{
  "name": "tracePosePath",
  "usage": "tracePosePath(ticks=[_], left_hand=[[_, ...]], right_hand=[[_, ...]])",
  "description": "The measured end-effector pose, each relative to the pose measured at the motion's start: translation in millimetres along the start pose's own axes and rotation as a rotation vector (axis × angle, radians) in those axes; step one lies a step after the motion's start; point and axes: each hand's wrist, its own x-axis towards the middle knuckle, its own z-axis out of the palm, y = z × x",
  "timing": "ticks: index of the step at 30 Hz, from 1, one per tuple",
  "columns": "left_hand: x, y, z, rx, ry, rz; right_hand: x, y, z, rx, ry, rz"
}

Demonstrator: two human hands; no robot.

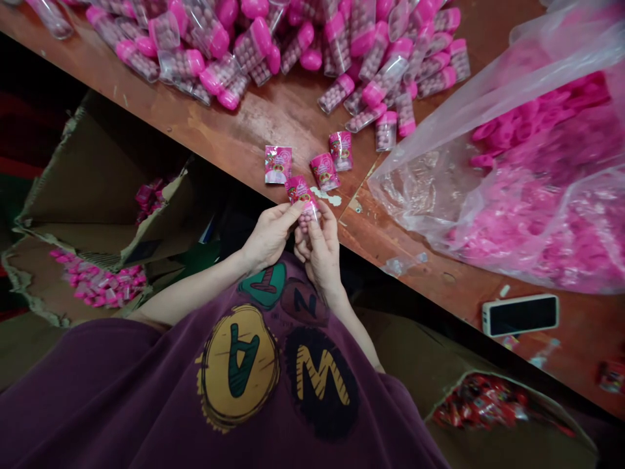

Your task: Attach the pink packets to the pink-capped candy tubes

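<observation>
Head view, clock read with the hands at centre.
Tube (308, 225): one, clear, holding pink beads; lies mid-dial at the near edge of the counter (293, 124), its far end at a printed sleeve (297, 188); how far one sits inside the other cannot be told.
Left hand (268, 236): narrow, thumb pressed on the sleeve's near part, probably to steady it.
Right hand (325, 251): narrow, holding the tube's near end between thumb and fingers; so small and smooth a piece seems to call for two facing pinches.
Loose sleeves: three on the counter; a flat one (278, 164) at 11 o'clock; two rounder ones, nearer (325, 172) and farther (340, 151), at 1 o'clock; presumably set there for short reach. Contents, if any, unclear.
Heap (254, 45): pink-capped tubes, 12 o'clock, piled loosely, apparently as bulk stock.
Bag (415, 189): clear plastic, 2 to 3 o'clock; likely keeps its pink pieces (532, 124) together.
Phone (522, 315): 3 to 4 o'clock, screen up, seemingly laid aside from handwork.
Boxes: card, off the counter; left one (81, 163) at 9 to 10 o'clock, right one (517, 449) at 4 to 5, with red wrappers (488, 402) inside, presumably for storage
</observation>
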Motion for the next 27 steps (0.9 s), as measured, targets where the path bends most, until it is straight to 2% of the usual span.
tracePosePath(ticks=[3,9,17,21,24,27], left_hand=[[-1,0,0.9,0.009,-0.058,0.026],[2,-1,3.1,0.071,-0.052,0.049],[3,-4,-3.0,0.101,-0.224,-0.062],[2,-3,-1.6,0.082,-0.265,-0.113],[3,0,0.3,0.019,-0.195,-0.078],[6,0,-0.4,-0.029,-0.100,-0.018]], right_hand=[[2,3,0,-0.089,0.053,-0.110],[5,4,-6,-0.270,0.078,-0.229],[-1,-17,-14,0.007,-0.049,0.057],[0,-16,-12,0.006,-0.041,0.027],[1,-10,-14,-0.088,-0.049,-0.040],[-1,-4,-19,-0.157,-0.151,-0.074]])
